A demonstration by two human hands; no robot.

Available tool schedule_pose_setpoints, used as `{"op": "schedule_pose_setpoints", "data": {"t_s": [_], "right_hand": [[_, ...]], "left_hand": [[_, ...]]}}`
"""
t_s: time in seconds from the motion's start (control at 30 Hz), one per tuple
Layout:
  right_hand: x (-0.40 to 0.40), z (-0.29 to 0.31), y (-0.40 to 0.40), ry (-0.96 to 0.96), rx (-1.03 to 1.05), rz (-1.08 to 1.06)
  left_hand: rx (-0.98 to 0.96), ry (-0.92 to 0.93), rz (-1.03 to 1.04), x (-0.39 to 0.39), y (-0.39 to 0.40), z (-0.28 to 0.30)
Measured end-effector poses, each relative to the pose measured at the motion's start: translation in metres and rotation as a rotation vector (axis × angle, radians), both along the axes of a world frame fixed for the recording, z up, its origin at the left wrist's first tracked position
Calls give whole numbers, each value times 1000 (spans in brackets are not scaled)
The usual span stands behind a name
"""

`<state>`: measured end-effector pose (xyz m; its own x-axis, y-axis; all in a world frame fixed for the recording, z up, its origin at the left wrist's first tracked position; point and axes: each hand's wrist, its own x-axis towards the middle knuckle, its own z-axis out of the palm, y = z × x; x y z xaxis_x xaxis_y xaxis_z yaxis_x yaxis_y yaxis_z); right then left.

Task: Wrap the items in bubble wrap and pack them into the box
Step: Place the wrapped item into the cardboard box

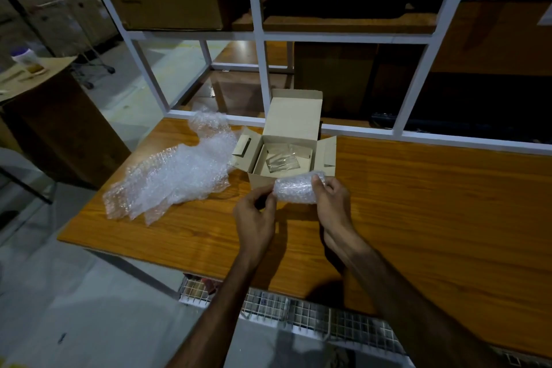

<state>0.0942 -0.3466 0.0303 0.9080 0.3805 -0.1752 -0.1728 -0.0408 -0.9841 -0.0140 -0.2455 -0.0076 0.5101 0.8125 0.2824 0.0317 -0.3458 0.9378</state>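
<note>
A small roll of bubble wrap [295, 190] with an item hidden inside hangs just in front of the open cardboard box [294, 125]. My left hand [255, 219] pinches its left end. My right hand [331, 197] grips its right end, fingers curled over the top. Inside the box lies a clear plastic-looking piece [282, 162]. The box's lid stands up at the back and its side flaps are spread out.
Loose bubble wrap sheets [176, 176] lie on the wooden table [433, 218] left of the box. A white metal shelf frame [263, 75] rises behind the table. A wire basket [313, 317] hangs under the near edge. A side stand with a jar [28, 61] is far left.
</note>
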Motion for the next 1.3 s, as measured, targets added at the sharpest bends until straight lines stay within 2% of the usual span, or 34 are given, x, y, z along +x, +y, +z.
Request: {"op": "schedule_pose_setpoints", "data": {"t_s": [0.2, 0.37, 0.57, 0.73, 0.93, 1.3], "right_hand": [[20, -11, 26, -24, -22, 9], [46, -17, 44, -22, -106, 67], [76, -8, 61, -153, -319, 226], [91, -13, 78, -281, -541, 245], [92, -29, 82, -366, -694, 300], [93, -30, 97, -471, -898, 348]], "left_hand": [[-31, 119, 15, 28, 22, 8], [35, 214, 62, 48, 47, 5], [155, 329, 96, 63, 67, 5], [132, 417, 72, 72, 87, 2], [247, 640, 14, 79, 100, -1], [319, 706, 4, 85, 114, -20]]}}
